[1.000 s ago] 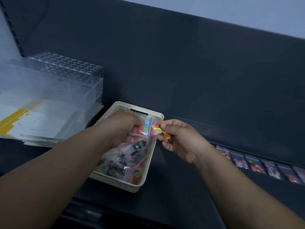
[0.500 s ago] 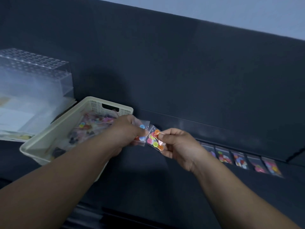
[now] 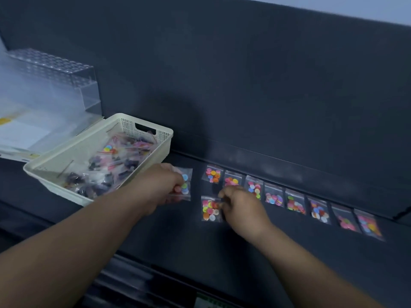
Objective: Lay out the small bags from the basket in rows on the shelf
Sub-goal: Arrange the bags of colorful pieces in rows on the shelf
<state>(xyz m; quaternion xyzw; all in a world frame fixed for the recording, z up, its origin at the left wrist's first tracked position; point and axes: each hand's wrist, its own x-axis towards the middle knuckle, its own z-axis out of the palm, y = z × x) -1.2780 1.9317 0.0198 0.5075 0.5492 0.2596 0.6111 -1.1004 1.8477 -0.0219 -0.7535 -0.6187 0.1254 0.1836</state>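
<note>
A single wide-angle camera sits on the person's head. It faces forward and down, close over the dark matte shelf. The cream perforated plastic basket lies at the left, and the row of small clear bags of coloured buttons runs to the right. The dark back panel fills the top.

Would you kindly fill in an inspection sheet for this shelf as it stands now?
Surface: dark shelf, level.
Job's things: cream basket at left holds many loose bags; back row of bags lies along the shelf's rear edge; front bag starts a second row.
Clutter: clear plastic organiser and papers at far left.
Grippers: left hand holds a held bag at the back row's left end; right hand pinches the front bag's right edge.
Cables: nothing seen.
Surroundings: dark back panel, pale wall above.
</note>
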